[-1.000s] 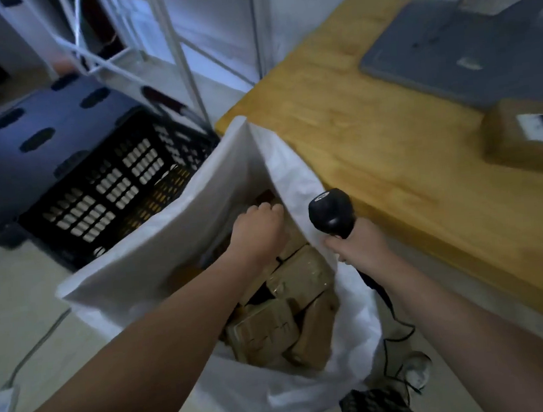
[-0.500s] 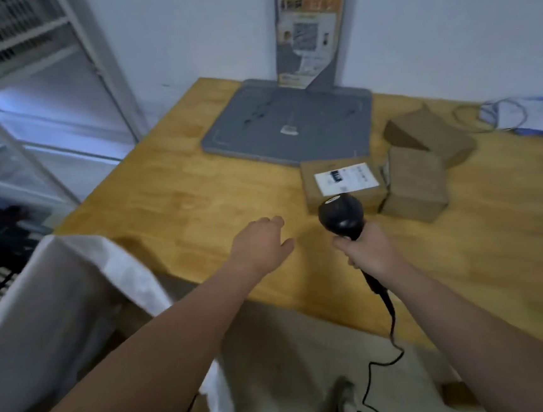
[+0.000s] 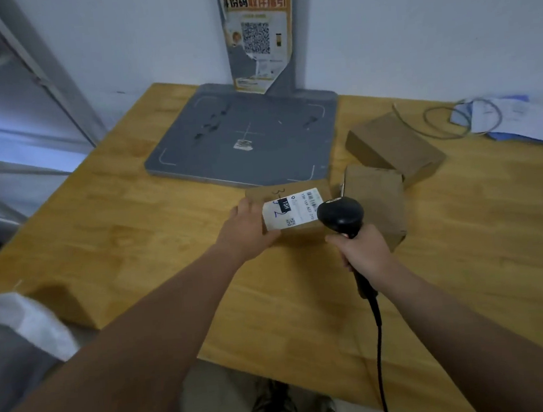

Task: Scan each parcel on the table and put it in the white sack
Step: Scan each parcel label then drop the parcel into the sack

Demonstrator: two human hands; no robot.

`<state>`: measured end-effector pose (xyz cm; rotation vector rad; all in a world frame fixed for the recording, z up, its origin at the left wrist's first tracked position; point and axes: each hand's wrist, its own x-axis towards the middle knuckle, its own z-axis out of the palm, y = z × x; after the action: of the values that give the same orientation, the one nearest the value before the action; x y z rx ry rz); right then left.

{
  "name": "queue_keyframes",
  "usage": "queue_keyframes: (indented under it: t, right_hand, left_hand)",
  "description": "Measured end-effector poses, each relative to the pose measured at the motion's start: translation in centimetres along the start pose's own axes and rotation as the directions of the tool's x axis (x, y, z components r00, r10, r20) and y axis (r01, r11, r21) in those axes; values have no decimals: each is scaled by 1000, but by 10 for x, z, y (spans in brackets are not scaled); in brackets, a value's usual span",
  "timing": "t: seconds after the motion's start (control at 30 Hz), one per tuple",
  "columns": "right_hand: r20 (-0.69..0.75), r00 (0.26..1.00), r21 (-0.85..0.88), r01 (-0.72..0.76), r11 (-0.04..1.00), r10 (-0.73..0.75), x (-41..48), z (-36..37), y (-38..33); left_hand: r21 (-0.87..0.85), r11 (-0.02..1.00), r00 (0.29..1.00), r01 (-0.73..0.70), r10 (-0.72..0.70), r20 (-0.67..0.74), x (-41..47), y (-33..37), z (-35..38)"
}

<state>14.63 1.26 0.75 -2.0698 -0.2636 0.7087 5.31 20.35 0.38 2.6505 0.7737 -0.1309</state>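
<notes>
The parcel (image 3: 292, 210) is lying mid-frame on the surface (image 3: 134, 234). It is a small cardboard box, probably light, stiff and smooth. Your left hand (image 3: 249, 230) is resting on its left end, though I cannot tell if it is gripping. Take it across the short sides. Your right hand (image 3: 364, 253) is clenching the scanner (image 3: 341, 216) at its right end.

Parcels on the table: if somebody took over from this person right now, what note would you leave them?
Left hand holds the labelled parcel by its left end, on the table.
Right hand grips the scanner, its head by the label's right end.
A plain parcel lies to the right, and a second plain parcel behind that.
White sack is by the table's near left corner, its contents hidden.
Left to do: scan and sack all three.
</notes>
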Motion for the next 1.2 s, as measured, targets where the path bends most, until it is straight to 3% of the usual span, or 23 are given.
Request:
queue_keyframes:
  t: [0.2,0.37,0.4,0.47,0.57,0.67,0.77,0.83,0.97,1.1,1.2]
  right_hand:
    - [43,998,165,-52,985,46,14,10,-3]
    - [229,973,332,-103,938,26,18,18,-7]
    - [238,971,343,-107,933,23,18,19,-7]
    - [234,972,366,-115,924,28,19,22,-6]
    - [259,964,380,-154,912,55,17,29,-5]
    - [285,954,401,-202,893,88,19,33,-5]
    - [252,966,499,-173,849,49,20,27,-10]
    - [238,971,567,-153,809,17,21,19,-14]
    - [230,973,613,-118,781,-35,16,2,-26]
    - [241,968,600,-90,795,-73,11,-6,-36]
    - [84,982,532,100,841,-170,9,-9,-44]
  left_hand:
    - [196,978,985,-65,32,168,64,-7,-7]
    - [377,925,965,-54,-49,257,68,-16,-12]
    - [315,949,943,-22,-85,321,63,-18,-9]
    - [-25,985,891,172,-145,429,49,-25,3]
    - [-478,759,836,442,-157,525,28,-30,14]
    - [-620,616,849,487,-168,501,18,-22,23]
    - [-790,409,890,457,-193,414,16,-12,22]
    - [-843,346,910,412,-194,365,16,-9,14]
    - [-831,438,937,344,-105,333,17,-14,-5]
    - [-830,436,933,347,-71,353,19,-14,-19]
    - [-834,451,949,316,-158,274,21,-8,-24]
